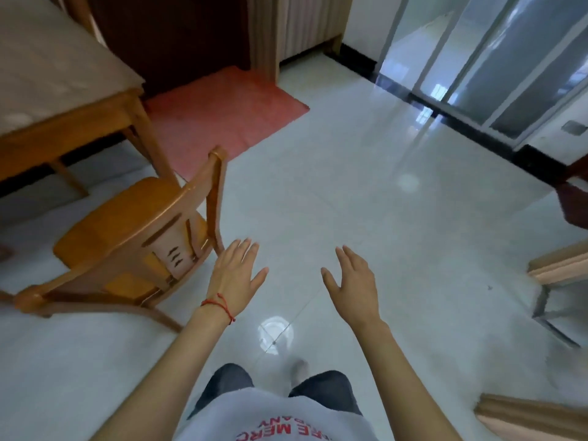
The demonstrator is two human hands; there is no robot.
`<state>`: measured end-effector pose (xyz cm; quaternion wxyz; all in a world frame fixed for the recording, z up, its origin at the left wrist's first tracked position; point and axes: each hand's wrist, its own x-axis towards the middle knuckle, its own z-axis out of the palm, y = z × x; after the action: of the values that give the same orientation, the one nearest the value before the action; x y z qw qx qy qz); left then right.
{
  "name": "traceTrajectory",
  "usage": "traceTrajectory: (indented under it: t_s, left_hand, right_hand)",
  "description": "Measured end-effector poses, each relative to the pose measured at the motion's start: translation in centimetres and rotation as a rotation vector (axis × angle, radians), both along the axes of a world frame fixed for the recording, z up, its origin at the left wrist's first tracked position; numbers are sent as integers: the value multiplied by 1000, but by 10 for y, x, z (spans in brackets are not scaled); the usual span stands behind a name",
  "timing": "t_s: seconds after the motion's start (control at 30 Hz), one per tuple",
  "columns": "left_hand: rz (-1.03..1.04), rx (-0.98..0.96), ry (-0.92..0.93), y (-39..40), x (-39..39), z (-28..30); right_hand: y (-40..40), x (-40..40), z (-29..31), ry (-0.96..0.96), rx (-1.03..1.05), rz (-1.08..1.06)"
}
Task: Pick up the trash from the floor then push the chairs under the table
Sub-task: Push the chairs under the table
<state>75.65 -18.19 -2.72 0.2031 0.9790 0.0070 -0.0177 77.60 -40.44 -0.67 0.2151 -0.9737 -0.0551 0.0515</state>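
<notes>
The wooden chair [127, 237] stood on the white tiled floor [350, 202], at the left of the view, pulled out from the table and turned at an angle to it, its seat pointing toward the tabletop [47, 68] and its curved backrest nearest the person. By its look it was solid timber with a lacquered, glossy finish: stiff, probably of moderate weight, and likely to slide readily on the smooth tile rather than catch. The top rail of the backrest [178, 202] seemed the natural place to take hold, with one hand on each end near the uprights, so the chair could be squared to the table before being pushed; a push low on one side would probably swing it instead.

No trash could be made out on the visible floor, so that part of the task looked finished, or the litter lay out of view.

The left hand [235, 278], with a red string bracelet [219, 305] at the wrist, hovered just beside the chair's near upright, its grip wide, fingers spread and holding nothing. The right hand [353, 281] hung over bare tile, well apart from the chair, equally spread and empty.

A pink mat [222, 109] lay beyond the chair by a dark doorway, and sliding glass doors [493, 74] stood at the upper right.
</notes>
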Motion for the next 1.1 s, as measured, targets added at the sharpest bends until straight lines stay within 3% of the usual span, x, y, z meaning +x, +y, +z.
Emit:
traceTrajectory:
  t_s: [0.27, 0.57, 0.7, 0.83, 0.97, 1.1]
  left_hand:
    - [405, -46, 19, 14, -18, 3]
    - [714, -84, 43, 64, -32, -1]
    - [811, -143, 44, 76, -37, -3]
    - [990, -395, -95, 86, -38, -3]
    - [1249, -528, -294, 85, -27, 8]
    - [1482, -677, -355, 92, -10, 19]
  right_hand:
    - [48, 61, 1, 30, 66, 353]
    - [144, 89, -12, 29, 95, 625]
    - [172, 93, -13, 90, 202, 623]
    - [202, 100, -7, 295, 467, 460]
    - [224, 113, -4, 283, 498, 491]
    - [245, 133, -4, 432, 531, 430]
